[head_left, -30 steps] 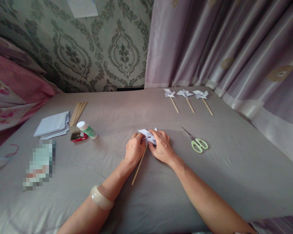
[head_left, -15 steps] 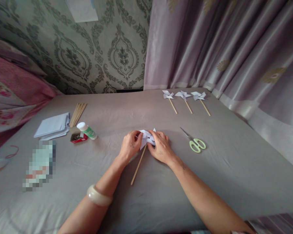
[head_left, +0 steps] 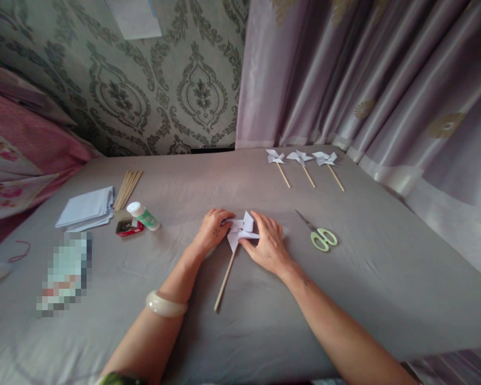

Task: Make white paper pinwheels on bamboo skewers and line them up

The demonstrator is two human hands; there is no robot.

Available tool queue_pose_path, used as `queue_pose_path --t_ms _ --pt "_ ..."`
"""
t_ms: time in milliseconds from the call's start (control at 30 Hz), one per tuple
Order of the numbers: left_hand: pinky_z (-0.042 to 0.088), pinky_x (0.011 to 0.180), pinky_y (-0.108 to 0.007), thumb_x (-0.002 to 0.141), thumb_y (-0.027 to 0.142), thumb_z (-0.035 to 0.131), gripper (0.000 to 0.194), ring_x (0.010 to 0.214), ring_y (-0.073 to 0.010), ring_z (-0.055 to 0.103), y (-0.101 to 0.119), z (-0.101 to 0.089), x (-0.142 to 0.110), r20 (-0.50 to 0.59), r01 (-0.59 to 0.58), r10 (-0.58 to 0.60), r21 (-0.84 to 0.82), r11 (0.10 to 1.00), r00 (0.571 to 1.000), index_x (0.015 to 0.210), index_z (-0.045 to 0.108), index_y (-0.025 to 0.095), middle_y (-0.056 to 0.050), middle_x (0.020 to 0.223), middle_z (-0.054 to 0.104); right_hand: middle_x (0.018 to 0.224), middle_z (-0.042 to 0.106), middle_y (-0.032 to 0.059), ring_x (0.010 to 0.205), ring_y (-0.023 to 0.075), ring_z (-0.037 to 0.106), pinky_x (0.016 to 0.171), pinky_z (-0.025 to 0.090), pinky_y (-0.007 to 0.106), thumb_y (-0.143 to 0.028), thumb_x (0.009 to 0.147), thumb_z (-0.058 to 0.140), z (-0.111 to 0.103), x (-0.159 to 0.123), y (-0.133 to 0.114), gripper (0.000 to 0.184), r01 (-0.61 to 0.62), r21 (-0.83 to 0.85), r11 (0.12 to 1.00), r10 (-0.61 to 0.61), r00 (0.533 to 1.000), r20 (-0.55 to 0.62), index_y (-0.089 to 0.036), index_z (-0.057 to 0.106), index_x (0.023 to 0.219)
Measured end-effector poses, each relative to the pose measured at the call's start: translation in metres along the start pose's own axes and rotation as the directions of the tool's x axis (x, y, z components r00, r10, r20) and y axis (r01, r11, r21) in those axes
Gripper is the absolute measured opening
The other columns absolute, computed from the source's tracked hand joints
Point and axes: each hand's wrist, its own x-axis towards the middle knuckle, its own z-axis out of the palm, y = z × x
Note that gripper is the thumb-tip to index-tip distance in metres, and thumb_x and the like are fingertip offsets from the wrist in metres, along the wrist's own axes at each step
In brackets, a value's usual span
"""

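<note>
A white paper pinwheel (head_left: 240, 231) on a wooden stick (head_left: 225, 280) lies in front of me, its stick slanting down toward me. A small dark spot marks the centre of its blades. My left hand (head_left: 214, 231) pinches the left blade between thumb and fingers. On the other side my right hand (head_left: 269, 243) holds the right blades, thumb below and fingers along the far edge. Part of the right blade is hidden by that hand.
Three finished-looking pinwheels (head_left: 300, 157) lie at the back right. Scissors (head_left: 320, 238) with green handles are right of my hands. To the left are a glue stick (head_left: 144, 215), a red box of small metal pieces (head_left: 129, 227), wooden sticks (head_left: 128, 190) and folded paper (head_left: 86, 207).
My left hand has shifted left from the pinwheel's centre to its blade tip, uncovering more of the blades. The pinwheel has moved slightly left, and my right hand stays on its side.
</note>
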Motion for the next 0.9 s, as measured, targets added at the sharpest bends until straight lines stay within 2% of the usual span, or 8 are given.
queue_pose_path --t_ms 100,267,400,533,900 --pt "0.042 0.088 -0.033 0.082 0.015 0.052 0.026 0.093 -0.0218 0.057 0.001 -0.002 0.0 0.011 -0.011 0.011 -0.007 1.0 1.0 0.101 0.07 0.017 -0.008 0.098 0.069 0.123 0.058 0.017 0.113 0.0316 0.049 0.096 0.036 0.046 -0.044 0.079 0.064 -0.002 -0.005 0.001 0.065 -0.075 -0.032 0.997 0.074 0.997 -0.033 -0.013 0.043 0.132" --pt "0.043 0.087 -0.034 0.083 0.014 0.053 0.025 0.091 -0.0215 0.056 0.002 -0.002 0.0 0.02 -0.033 0.033 -0.007 0.999 0.999 0.1 0.07 0.016 -0.008 0.097 0.068 0.109 0.064 0.0141 0.103 0.0281 0.054 0.09 0.039 0.041 -0.04 0.082 0.061 -0.003 -0.008 -0.007 0.045 -0.076 -0.073 0.994 0.074 0.997 -0.037 -0.014 0.053 0.118" --pt "0.044 0.086 -0.033 0.083 0.015 0.053 0.023 0.091 -0.021 0.056 0.001 -0.001 0.0 0.012 -0.039 0.039 -0.016 0.999 0.999 0.099 0.071 0.017 -0.008 0.097 0.067 0.102 0.066 0.0124 0.099 0.0269 0.056 0.088 0.038 0.039 -0.043 0.084 0.059 -0.004 -0.01 -0.012 0.038 -0.12 -0.131 0.984 0.114 0.992 -0.048 -0.014 0.059 0.109" --pt "0.044 0.086 -0.034 0.084 0.016 0.053 0.024 0.09 -0.0204 0.056 -0.001 0.001 0.0 0.011 -0.048 0.048 -0.013 0.999 0.999 0.1 0.07 0.019 -0.007 0.096 0.066 0.101 0.066 0.011 0.098 0.0259 0.056 0.087 0.038 0.037 -0.04 0.086 0.057 -0.003 -0.011 -0.013 0.033 -0.097 -0.135 0.986 0.097 0.995 -0.005 -0.016 0.061 0.109" --pt "0.044 0.084 -0.033 0.083 0.016 0.054 0.019 0.087 -0.0193 0.056 -0.001 0.005 0.001 -0.028 -0.023 0.021 -0.071 0.997 0.999 0.091 0.071 0.019 -0.006 0.09 0.066 0.104 0.064 0.0126 0.101 0.0263 0.054 0.088 0.039 0.039 -0.038 0.086 0.056 0.003 -0.012 -0.013 0.034 -0.12 -0.079 0.99 0.117 0.992 -0.044 -0.016 0.061 0.111"
